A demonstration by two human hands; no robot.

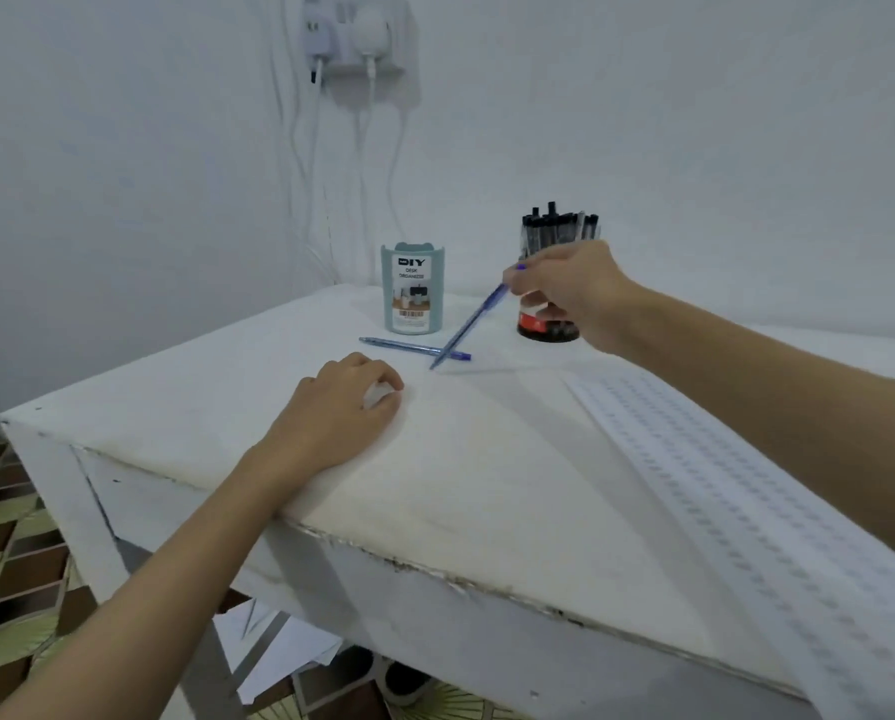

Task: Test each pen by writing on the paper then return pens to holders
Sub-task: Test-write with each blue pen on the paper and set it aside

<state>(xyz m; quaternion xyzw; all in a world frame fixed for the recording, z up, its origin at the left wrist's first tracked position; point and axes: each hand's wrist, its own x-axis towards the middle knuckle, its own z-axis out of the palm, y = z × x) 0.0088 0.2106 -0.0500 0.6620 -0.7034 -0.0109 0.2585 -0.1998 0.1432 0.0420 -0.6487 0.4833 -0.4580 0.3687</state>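
Resting on the table, the left hand lies loosely curled, grasping nothing. Beyond it a blue pen lies flat, pointing left to right. Right hand pinches a second pen by its upper end, slanting down-left across the first; light, stiff, probably slick.

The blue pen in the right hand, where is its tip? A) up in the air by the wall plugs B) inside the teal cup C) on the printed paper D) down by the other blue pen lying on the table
D: the right hand pinches a blue pen that slants down, crossing the other blue pen lying on the table.
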